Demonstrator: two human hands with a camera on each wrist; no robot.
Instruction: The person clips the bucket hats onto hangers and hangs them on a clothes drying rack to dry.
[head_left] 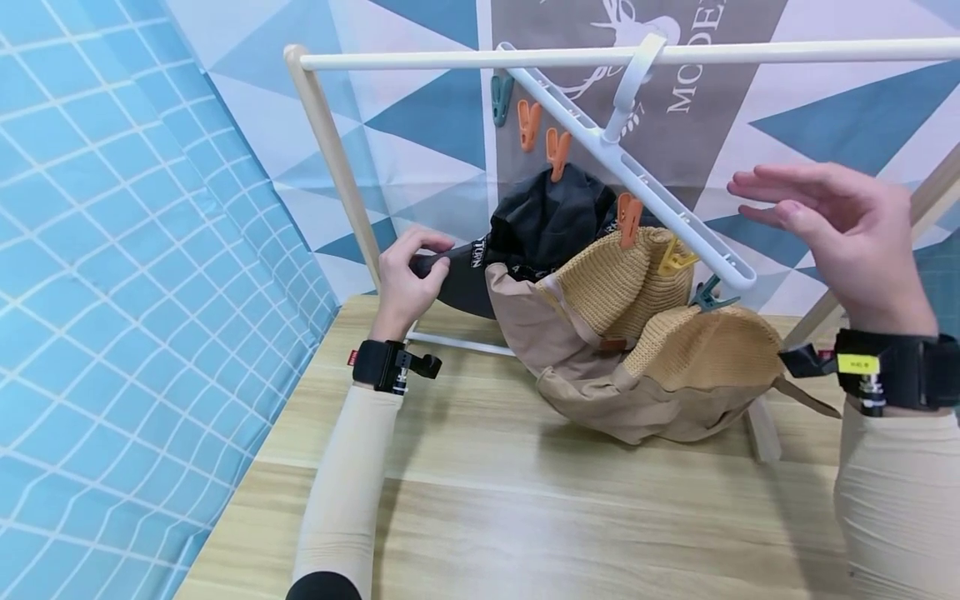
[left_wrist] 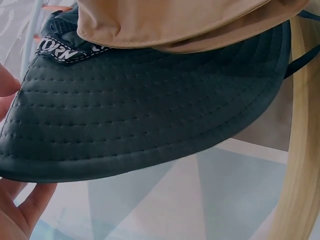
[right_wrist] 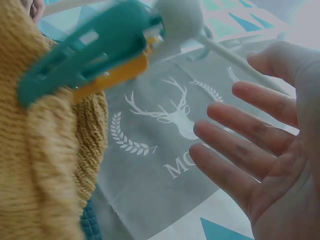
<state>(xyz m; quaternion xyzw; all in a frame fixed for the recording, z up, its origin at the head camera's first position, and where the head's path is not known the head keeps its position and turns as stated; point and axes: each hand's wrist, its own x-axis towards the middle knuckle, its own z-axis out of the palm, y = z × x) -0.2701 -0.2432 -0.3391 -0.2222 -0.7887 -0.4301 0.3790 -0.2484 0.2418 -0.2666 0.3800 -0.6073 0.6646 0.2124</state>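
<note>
My left hand [head_left: 411, 275] pinches the brim edge of a dark hat [head_left: 465, 287], whose stitched brim [left_wrist: 150, 110] fills much of the left wrist view. The dark hat hangs under an orange clothespin [head_left: 557, 154] on a white clip hanger [head_left: 645, 179]. In front of it hangs a beige sun hat [head_left: 600, 375] with a knitted tan lining. An orange clothespin [head_left: 628, 218], a yellow clothespin [head_left: 677, 257] and a teal clothespin [head_left: 712, 296] grip its knitted edge. My right hand [head_left: 855, 229] is raised beside the hanger's lower end, fingers extended, holding nothing.
The hanger hooks over the white rail [head_left: 420, 60] of a wooden-legged rack [head_left: 337, 158] and tilts down to the right. A teal clothespin [head_left: 501, 98] and an orange clothespin [head_left: 528, 125] hang free at its upper end. Beneath lies a wooden table [head_left: 510, 500]; a blue grid-patterned sheet [head_left: 127, 292] borders its left side.
</note>
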